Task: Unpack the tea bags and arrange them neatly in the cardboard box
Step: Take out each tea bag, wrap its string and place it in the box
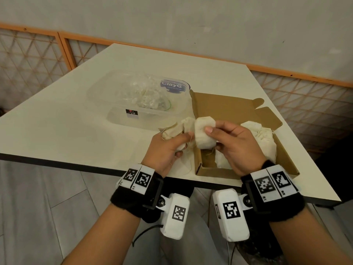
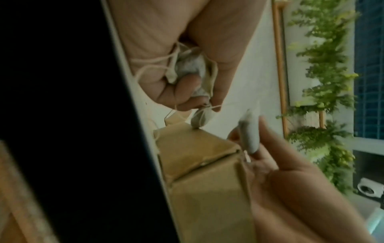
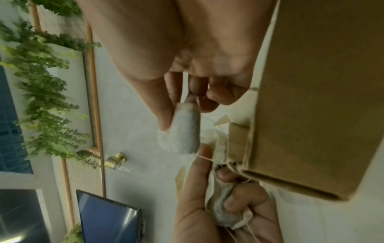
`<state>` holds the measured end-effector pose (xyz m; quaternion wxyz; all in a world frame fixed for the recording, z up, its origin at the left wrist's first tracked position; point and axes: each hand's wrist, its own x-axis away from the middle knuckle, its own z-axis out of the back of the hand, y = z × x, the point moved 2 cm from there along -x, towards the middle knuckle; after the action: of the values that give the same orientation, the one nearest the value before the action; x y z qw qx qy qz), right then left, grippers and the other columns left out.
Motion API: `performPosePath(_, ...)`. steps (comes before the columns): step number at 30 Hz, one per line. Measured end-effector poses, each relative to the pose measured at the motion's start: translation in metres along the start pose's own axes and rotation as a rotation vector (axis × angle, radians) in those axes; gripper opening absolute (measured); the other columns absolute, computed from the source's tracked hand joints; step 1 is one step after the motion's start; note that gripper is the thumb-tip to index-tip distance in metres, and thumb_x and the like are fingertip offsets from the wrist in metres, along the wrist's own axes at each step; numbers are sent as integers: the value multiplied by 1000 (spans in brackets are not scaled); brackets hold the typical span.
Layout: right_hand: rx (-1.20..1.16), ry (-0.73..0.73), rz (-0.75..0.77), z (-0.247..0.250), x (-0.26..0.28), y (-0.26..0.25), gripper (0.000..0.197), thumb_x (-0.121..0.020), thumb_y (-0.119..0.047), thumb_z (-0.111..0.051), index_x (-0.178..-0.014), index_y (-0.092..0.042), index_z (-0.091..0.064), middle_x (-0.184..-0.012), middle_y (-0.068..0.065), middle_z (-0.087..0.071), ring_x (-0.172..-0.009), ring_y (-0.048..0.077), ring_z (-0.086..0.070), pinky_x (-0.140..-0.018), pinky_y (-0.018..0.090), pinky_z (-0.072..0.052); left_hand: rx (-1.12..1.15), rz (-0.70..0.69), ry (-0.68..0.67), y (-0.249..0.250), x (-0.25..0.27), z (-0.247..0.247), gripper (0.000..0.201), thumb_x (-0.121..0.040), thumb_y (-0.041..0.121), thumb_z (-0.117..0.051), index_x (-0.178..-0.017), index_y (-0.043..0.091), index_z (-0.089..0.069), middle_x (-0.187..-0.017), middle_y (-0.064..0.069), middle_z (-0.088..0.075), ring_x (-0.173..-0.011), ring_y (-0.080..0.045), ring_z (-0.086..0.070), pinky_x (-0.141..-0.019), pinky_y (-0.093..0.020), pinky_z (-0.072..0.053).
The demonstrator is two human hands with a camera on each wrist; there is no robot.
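**Both hands hold tea bags at the box's near left corner**

A single tea bag sits pinched between the thumb and fingers of the right hand, held above the near left corner of the cardboard box. In the right wrist view the same bag hangs from the fingertips with a thin string trailing off it. Just beside it, the left hand is curled round a bunch of tea bags, with loose strings dangling from the fist; the left wrist view shows the fingers wrapped round crumpled bag fabric. The two hands are close together, nearly touching.

The cardboard box lies open on the white table, its lid flap folded back on the far side. More tea bags lie heaped inside, toward its right part.

To the left of the box, and behind the left hand, stands a clear plastic container with crumpled clear wrappers in it. A lid with a blue label rests at its far right edge.
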<state>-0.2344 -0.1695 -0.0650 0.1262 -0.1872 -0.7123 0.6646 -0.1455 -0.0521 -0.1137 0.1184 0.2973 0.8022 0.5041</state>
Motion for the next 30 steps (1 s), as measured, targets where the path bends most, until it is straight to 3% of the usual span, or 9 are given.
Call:
performPosePath(4,116,-11,9,-7,-5,3,13,-76,-4,-66,-89,-5,-65,-82,11,-67,-78,20,-62,-74,28,-55,6,-16,-62,-2,1,2,32,-75,5,-72,-106,9,-68,-83,-3,-64,-61,-7,-51,-44,-15,-34)
performPosePath(7,192,58,26,-10,-7,11,9,-77,-7,-70,-85,-9,-65,-85,17,-61,-80,26,-55,-82,42,-52,22,-7,-82,-2,0,4,38,-70,6,-67,-108,6,-66,-83,-1,-65,-59,-5,-53,-43,-14,-35)
performPosePath(9,203,73,21,-11,-6,14,9,-78,-10,-71,-85,-10,-65,-86,16,-63,-80,26,-57,-83,44,-52,27,10,-79,-3,0,5,36,-71,4,-66,-107,4,-66,-82,-3,-64,-61,-7,-53,-43,-14,-35)
performPosePath(13,183,43,23,-11,-6,12,7,-80,-6,-67,-85,-7,-63,-81,9,-66,-71,13,-62,-65,22,-53,32,35,-112,-3,1,5,38,-74,3,-64,-112,-2,-63,-86,-9,-59,-65,-12,-51,-45,-15,-35)
performPosePath(18,86,142,57,-6,-9,12,25,-81,0,-64,-94,-19,-56,-61,-4,-55,-60,8,-55,-58,19,-48,353,194,-152,6,2,9,18,-75,12,-62,-92,8,-62,-77,-4,-55,-58,-9,-50,-40,-12,-31)
performPosePath(21,170,174,140,-5,-7,10,24,-84,-1,-62,-88,-24,-58,-67,5,-47,-67,20,-46,-66,27,-45,572,330,-111,7,-1,17,18,-79,19,-52,-91,7,-59,-77,-5,-55,-60,-13,-54,-43,-16,-34)
performPosePath(23,266,106,161,-9,-4,10,23,-83,-3,-63,-79,-26,-66,-77,11,-53,-75,21,-47,-75,33,-47,648,391,-85,8,-1,18,17,-82,22,-51,-88,7,-58,-80,-6,-54,-63,-16,-54,-46,-17,-35)
performPosePath(27,507,35,222,-17,-1,7,17,-84,-11,-65,-82,-27,-71,-89,7,-68,-80,19,-57,-77,21,-47,783,458,4,16,7,10,21,-88,23,-52,-88,3,-58,-81,-12,-57,-72,-19,-53,-51,-20,-43)
performPosePath(30,603,42,278,-21,0,-2,11,-83,-15,-67,-86,-24,-73,-87,0,-68,-82,16,-60,-77,23,-48,760,405,34,23,12,1,20,-95,22,-49,-91,4,-57,-85,-13,-63,-81,-20,-59,-55,-21,-49)
